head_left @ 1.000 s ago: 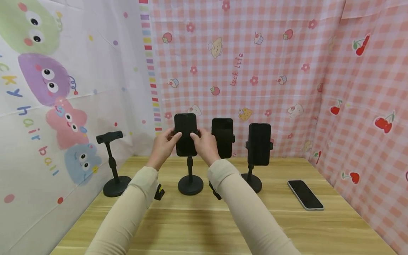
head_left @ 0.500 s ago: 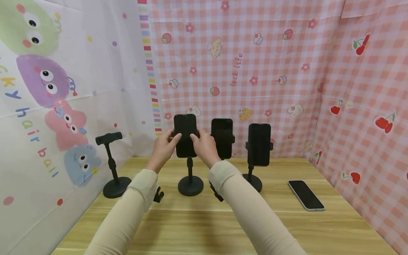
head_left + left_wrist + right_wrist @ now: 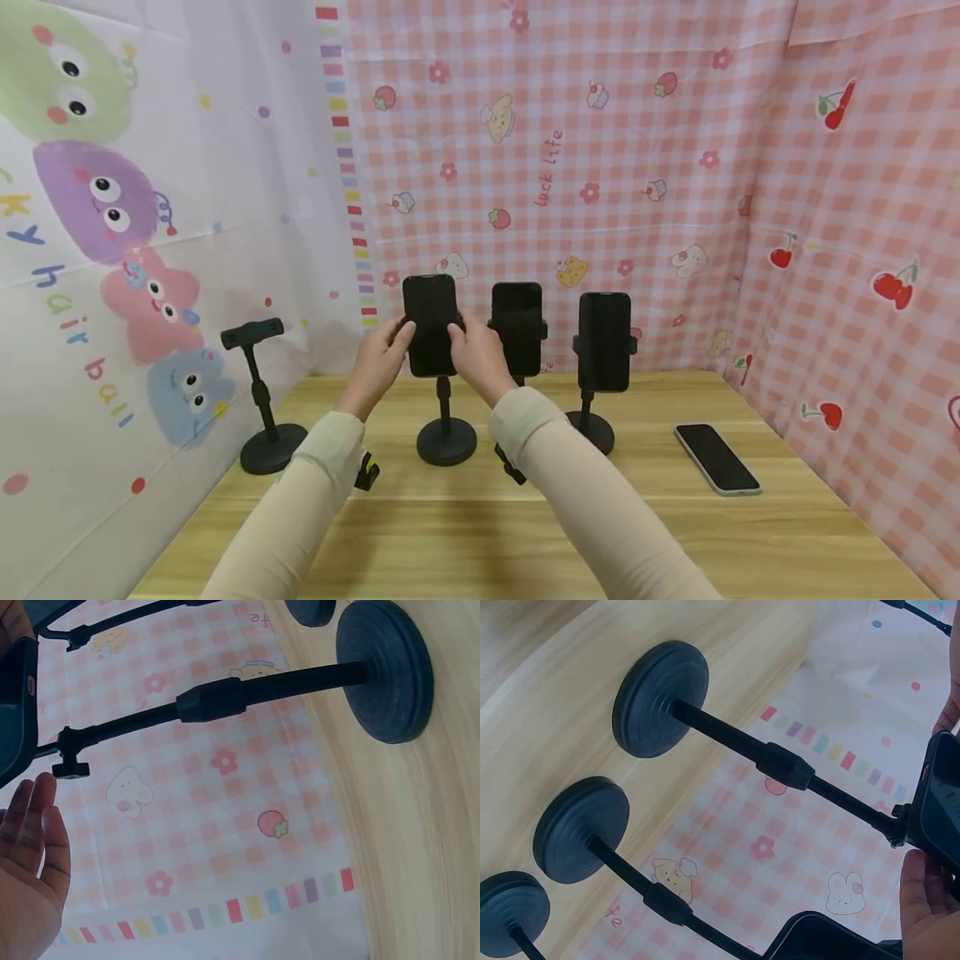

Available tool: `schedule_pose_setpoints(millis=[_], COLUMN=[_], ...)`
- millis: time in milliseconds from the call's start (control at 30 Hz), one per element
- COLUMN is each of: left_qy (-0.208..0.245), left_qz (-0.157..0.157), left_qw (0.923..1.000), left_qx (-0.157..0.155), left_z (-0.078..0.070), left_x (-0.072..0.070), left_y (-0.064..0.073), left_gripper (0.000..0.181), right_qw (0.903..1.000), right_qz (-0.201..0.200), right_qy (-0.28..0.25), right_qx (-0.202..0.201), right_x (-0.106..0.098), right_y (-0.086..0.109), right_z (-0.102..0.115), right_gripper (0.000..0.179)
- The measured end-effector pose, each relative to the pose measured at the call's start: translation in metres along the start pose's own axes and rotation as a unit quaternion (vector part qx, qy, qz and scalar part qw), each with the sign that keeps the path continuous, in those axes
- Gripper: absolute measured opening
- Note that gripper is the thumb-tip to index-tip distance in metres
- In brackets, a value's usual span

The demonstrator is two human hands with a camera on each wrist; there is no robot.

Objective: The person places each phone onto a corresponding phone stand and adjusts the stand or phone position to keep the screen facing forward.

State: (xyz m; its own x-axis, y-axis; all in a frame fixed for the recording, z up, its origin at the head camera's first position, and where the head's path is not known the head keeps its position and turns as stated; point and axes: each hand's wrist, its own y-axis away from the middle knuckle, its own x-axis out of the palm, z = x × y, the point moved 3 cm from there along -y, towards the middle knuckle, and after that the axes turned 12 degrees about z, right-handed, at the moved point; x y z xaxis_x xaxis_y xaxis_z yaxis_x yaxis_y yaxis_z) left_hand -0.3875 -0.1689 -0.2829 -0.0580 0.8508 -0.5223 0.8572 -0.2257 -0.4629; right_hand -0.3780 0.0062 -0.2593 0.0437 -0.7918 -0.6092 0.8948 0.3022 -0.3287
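Observation:
A black smartphone [image 3: 431,321] stands upright at the head of a black round-based phone stand [image 3: 446,442]. My left hand [image 3: 377,360] holds its left edge, with the thumb at the front rim and the fingers partly hidden behind. On the opposite edge, my right hand [image 3: 481,357] holds it likewise. In the left wrist view, the lower fingers [image 3: 54,855] lie fairly straight beside the stand's small knob [image 3: 71,770]. The right wrist view shows the right hand [image 3: 930,915] under the phone's edge [image 3: 937,802]; its fingertips are hidden.
Two more stands to the right carry phones, a middle phone [image 3: 517,329] and a right phone [image 3: 604,342]. At left, a stand with a bare holder [image 3: 252,333] leans slightly. A pale-edged phone [image 3: 717,459] lies on the wooden table [image 3: 600,533]. Patterned cloth walls [image 3: 637,142] surround the table.
Both thumbs have slid outward from the phone's face to its edges. The whole head view has shifted slightly; the other stands and phones have not moved.

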Motion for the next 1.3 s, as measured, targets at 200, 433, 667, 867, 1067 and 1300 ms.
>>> schedule_pose_setpoints(millis=[200, 433, 667, 867, 1067, 1300], left_qy=[-0.01, -0.007, 0.001, -0.006, -0.008, -0.017], left_qz=[0.002, 0.015, 0.016, 0.011, 0.019, 0.036], left_qw=[0.9999, 0.9996, 0.9997, 0.9997, 0.9994, 0.9991], left_qx=[-0.009, -0.021, -0.019, -0.02, -0.027, -0.015], left_z=[0.003, 0.001, -0.001, 0.007, 0.015, 0.024], left_x=[0.0, 0.0, 0.0, 0.002, 0.007, 0.011], left_y=[0.002, 0.001, 0.001, 0.005, 0.012, 0.021], left_gripper=[0.053, 0.054, 0.051, 0.047, 0.049, 0.045], right_qw=[1.0, 1.0, 0.9998, 0.9994, 0.9987, 0.9973], right_qz=[0.001, 0.003, 0.01, 0.021, 0.028, 0.034], right_qy=[0.004, -0.002, -0.014, -0.021, -0.039, -0.064], right_qx=[0.001, 0.004, 0.008, 0.018, 0.017, 0.006], right_x=[0.0, 0.0, 0.002, 0.007, 0.015, 0.03], right_y=[0.001, 0.0, 0.003, 0.009, 0.019, 0.032], right_z=[-0.001, -0.002, -0.003, -0.007, -0.016, -0.028], right_gripper=[0.045, 0.045, 0.046, 0.046, 0.045, 0.041])
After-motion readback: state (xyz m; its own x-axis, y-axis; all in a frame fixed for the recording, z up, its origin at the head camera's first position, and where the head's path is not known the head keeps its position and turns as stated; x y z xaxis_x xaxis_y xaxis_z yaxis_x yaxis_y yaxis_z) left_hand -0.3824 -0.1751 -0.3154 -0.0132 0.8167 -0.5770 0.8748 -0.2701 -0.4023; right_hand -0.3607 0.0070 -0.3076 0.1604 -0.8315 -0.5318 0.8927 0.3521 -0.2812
